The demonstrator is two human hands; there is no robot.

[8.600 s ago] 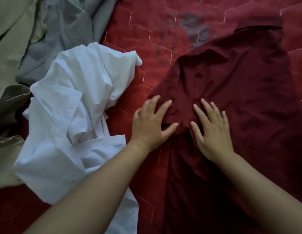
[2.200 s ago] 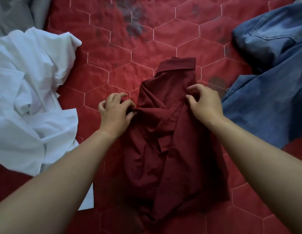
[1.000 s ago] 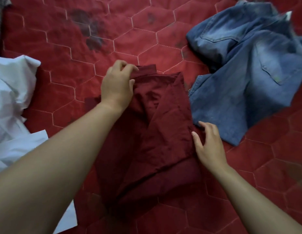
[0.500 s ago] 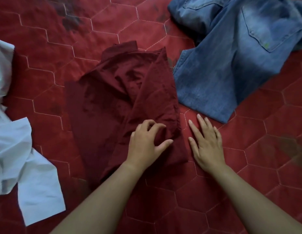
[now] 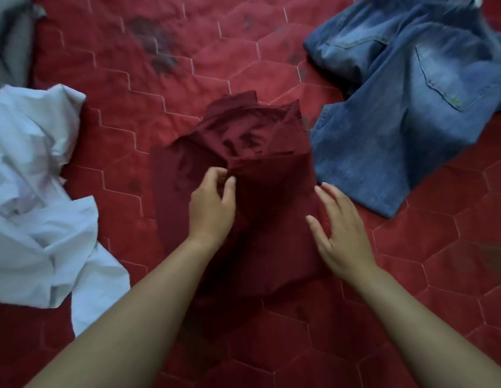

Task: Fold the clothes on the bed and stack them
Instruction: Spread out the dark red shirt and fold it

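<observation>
Atop the quilt (image 5: 412, 275), left hand (image 5: 211, 208) pinches maroon shirt (image 5: 271, 191) (half-folded), right hand (image 5: 344, 233) flat.

A dark red shirt (image 5: 266, 169) lies partly folded in the middle of a red blanket (image 5: 440, 275) with six-sided stitching. The left hand (image 5: 211, 211) sits on the shirt, and its thumb and fingers pinch a fold of the cloth. The right hand (image 5: 341, 233) lies flat with straight fingers on the shirt's edge at 3 o'clock. Blue jeans (image 5: 397, 121) lie crumpled at 2 o'clock, just beside the shirt. A white shirt (image 5: 33, 191) is bunched up at 9 o'clock. A grey cloth (image 5: 8, 46) shows at 10 o'clock. Dark spots (image 5: 157, 49) mark the blanket at 11 o'clock.
</observation>
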